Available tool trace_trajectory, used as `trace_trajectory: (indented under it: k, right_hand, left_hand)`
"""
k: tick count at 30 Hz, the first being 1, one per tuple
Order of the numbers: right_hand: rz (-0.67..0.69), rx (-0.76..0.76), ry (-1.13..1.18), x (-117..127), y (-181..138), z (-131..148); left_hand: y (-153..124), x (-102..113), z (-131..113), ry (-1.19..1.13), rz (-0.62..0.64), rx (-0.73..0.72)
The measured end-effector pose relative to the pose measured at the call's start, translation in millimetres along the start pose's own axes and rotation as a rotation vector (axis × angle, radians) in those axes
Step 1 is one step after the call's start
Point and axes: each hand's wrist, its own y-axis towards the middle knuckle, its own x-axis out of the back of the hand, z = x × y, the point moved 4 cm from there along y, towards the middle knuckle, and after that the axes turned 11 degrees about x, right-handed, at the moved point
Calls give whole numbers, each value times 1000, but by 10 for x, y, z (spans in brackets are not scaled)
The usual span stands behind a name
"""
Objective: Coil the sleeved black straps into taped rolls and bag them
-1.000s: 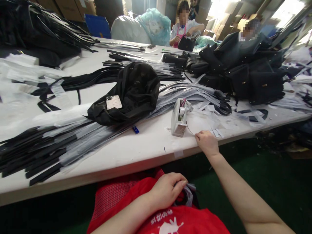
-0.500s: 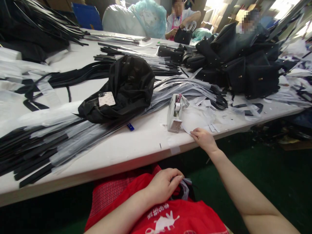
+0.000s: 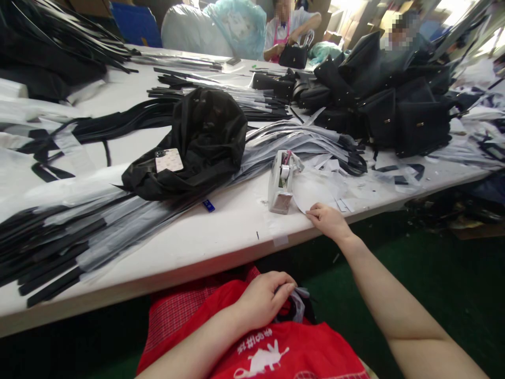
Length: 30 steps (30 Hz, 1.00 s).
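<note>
My left hand [image 3: 265,297] rests in my lap over the red apron [image 3: 307,350]. Its fingers are curled round a bundle of black straps in clear film [image 3: 296,308], partly hidden under the palm. At the table's front edge, my right hand [image 3: 328,221] is closed, fingertips pinching the near edge of a white sheet [image 3: 311,192] with a rounded outline. Just left of that sheet stands a tape dispenser [image 3: 281,184] with a roll in it.
Film-wrapped black straps [image 3: 98,231] lie along the white table [image 3: 221,234]. On them sits a black bag [image 3: 209,137] with a phone [image 3: 169,160]. Black handbags [image 3: 418,123] are piled at the right. Across the table, a person [image 3: 282,37] handles a handbag.
The view has shifted slightly, so the table items appear a little further left. Both hands keep nearly the same pose, the right still at the sheet's edge.
</note>
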Motion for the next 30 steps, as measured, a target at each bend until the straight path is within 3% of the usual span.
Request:
trace_trajectory:
  k: [16, 24, 30]
  right_hand:
    - [54, -1, -26, 92, 127, 20]
    - [-43, -46, -71, 3, 66, 74]
    - [-15, -26, -85, -2, 103, 85]
  left_hand:
    - [0, 2, 14, -15, 4, 7]
    - [-4, 10, 39, -28, -13, 16]
    - [10, -10, 46, -34, 1, 27]
